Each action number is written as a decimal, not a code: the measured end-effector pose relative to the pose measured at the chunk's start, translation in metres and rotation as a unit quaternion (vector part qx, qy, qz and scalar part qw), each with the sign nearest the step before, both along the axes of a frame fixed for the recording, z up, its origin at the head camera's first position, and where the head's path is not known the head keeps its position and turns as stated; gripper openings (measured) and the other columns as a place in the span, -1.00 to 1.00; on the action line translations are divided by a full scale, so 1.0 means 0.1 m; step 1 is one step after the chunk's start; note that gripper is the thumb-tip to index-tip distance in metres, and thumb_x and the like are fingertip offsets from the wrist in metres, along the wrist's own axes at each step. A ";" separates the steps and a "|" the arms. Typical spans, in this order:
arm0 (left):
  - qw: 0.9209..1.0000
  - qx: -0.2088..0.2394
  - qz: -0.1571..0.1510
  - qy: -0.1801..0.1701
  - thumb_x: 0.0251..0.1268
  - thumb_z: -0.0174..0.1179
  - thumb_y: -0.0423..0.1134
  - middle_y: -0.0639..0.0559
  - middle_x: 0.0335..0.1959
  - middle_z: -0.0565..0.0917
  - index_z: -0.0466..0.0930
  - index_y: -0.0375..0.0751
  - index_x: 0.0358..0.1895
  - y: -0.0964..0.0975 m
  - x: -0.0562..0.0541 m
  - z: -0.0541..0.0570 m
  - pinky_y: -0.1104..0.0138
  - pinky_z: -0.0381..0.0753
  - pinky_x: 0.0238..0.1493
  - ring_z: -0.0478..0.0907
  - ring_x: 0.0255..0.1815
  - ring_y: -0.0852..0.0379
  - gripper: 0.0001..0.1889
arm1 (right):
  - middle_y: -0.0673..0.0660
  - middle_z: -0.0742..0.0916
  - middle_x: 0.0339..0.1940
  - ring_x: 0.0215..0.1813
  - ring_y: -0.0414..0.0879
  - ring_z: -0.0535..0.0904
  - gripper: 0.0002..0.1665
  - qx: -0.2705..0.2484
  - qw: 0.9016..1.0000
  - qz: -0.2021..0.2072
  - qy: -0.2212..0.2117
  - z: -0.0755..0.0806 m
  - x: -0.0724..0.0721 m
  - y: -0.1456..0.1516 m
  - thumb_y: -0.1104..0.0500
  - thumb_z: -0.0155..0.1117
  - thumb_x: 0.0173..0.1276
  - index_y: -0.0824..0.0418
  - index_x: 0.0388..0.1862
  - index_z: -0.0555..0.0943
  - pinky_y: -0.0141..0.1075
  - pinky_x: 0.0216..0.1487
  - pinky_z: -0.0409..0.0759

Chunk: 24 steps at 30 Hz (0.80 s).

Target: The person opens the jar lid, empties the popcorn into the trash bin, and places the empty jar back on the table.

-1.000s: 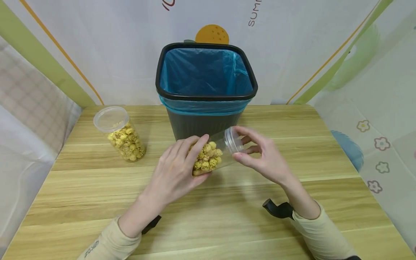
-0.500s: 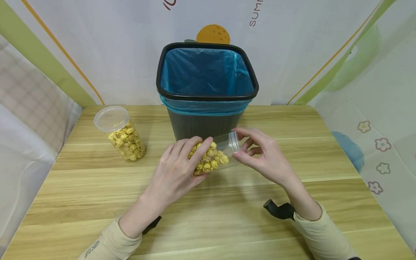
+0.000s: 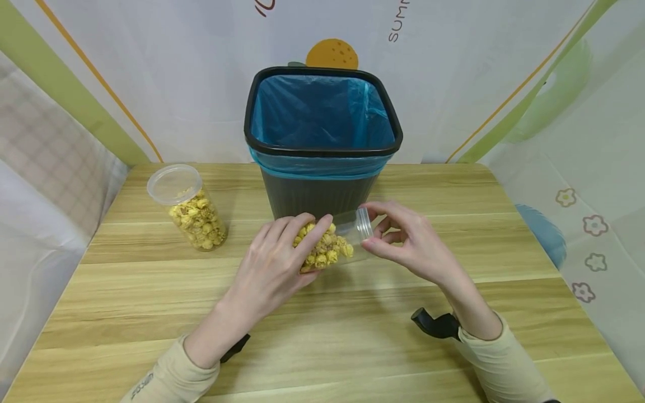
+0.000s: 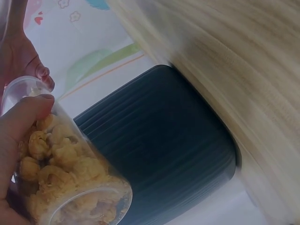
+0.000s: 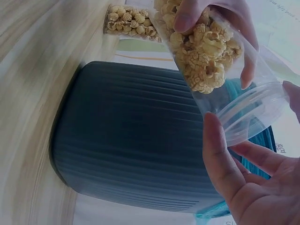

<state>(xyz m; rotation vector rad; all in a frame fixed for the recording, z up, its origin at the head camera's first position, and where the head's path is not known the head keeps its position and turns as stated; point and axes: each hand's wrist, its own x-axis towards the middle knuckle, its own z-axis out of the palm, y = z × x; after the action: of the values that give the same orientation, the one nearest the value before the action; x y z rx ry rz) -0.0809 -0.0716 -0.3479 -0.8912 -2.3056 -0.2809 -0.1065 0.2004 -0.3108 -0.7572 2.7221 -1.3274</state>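
Observation:
My left hand (image 3: 269,266) grips the body of a clear plastic jar (image 3: 347,223), with fingers over its top and thumb beneath. Caramel popcorn (image 3: 325,249) fills the jar's lower part. The jar is tilted onto its side, its lidded end toward my right hand (image 3: 415,243). That hand pinches the rim of the clear lid (image 3: 364,224) between thumb and fingers. In the right wrist view the lid (image 5: 253,112) sits on the jar's mouth. The left wrist view shows the jar's base (image 4: 91,204) facing the camera.
A black trash bin (image 3: 322,196) lined with a blue bag (image 3: 322,112) stands just behind the hands. A second lidded popcorn jar (image 3: 199,221) stands upright at the left on the wooden table (image 3: 322,347). Printed curtains (image 3: 201,73) hang behind.
Popcorn has slid along inside the jar toward the lid. The jar's lidded end has dipped slightly, and my right hand has turned a little with the lid. My left hand barely moves.

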 end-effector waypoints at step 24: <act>0.999 0.016 -0.012 -0.042 -0.24 0.70 0.05 -0.09 0.18 0.63 0.32 0.01 0.51 -0.07 0.00 0.02 0.07 0.69 0.10 0.64 0.07 -0.10 0.10 | 0.09 0.69 0.13 -0.05 -0.12 0.65 -0.24 -0.038 0.998 0.037 0.031 -0.05 -0.01 -0.02 0.28 0.56 0.20 0.10 0.39 0.54 -0.29 0.00 0.77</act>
<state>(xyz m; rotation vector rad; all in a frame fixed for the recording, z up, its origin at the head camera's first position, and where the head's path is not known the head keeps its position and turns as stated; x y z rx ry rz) -0.0808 -0.0783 -0.3456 -0.9068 -2.3631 -0.3701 -0.1078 0.1982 -0.3154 -0.9121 2.6743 -1.4212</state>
